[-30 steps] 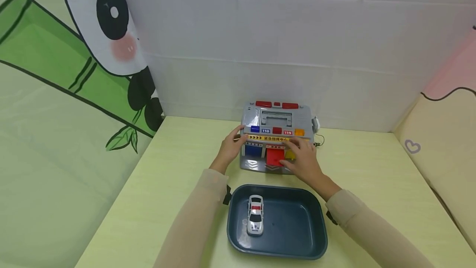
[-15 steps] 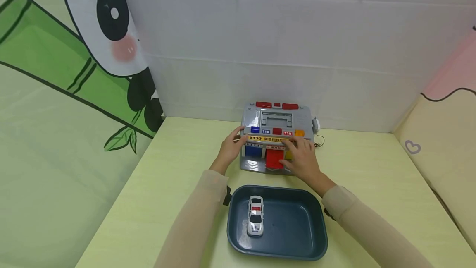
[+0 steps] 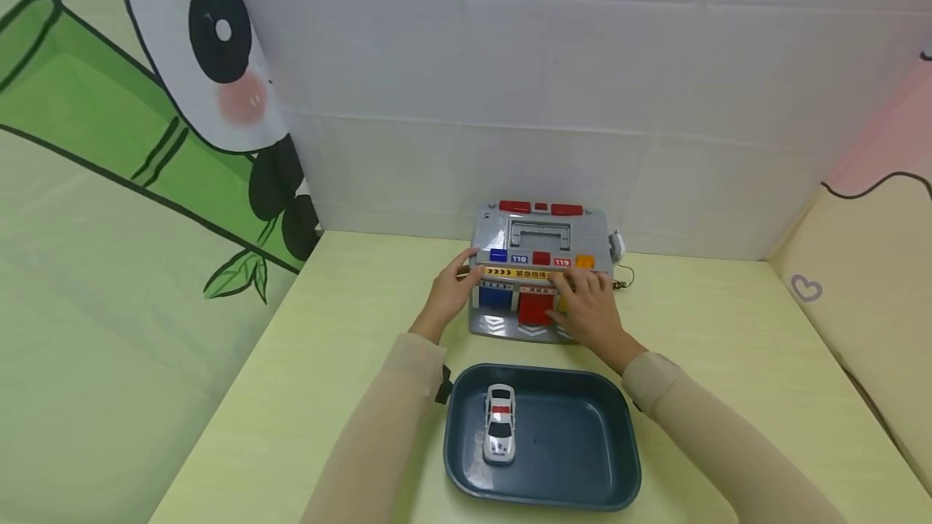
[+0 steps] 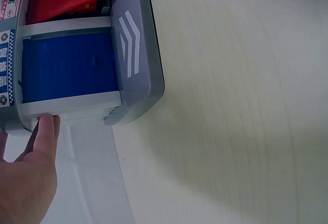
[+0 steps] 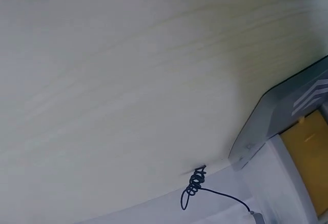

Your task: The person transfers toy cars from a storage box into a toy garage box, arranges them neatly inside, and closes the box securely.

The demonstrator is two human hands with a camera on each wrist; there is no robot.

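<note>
A grey toy garage (image 3: pixel 495 225) stands against the back wall in the head view. My left hand (image 3: pixel 447 297) holds its left side near the roof edge; in the left wrist view the left fingers (image 4: pixel 46 137) lie along the side wall. My right hand (image 3: pixel 593 310) rests its fingertips on the roof's front edge, its thumb at the right side of the red door (image 3: pixel 535 308). In the left wrist view that door is tilted outward, with red and yellow parts behind it. The blue door (image 4: pixel 69 67) is down. The right hand covers most of the yellow door (image 5: pixel 310 149).
Nearer to me stands a dark blue tray (image 3: pixel 575 500) with a white toy police car (image 3: pixel 499 427) in its left part. A coiled cord (image 5: pixel 195 180) hangs beside the garage's right side. The white back wall (image 3: pixel 539 63) rises directly behind.
My right hand has shifted slightly left along the garage front. The red door's lower edge dropped a little, then rose again. My left hand, the tray and the car have stayed in place.
</note>
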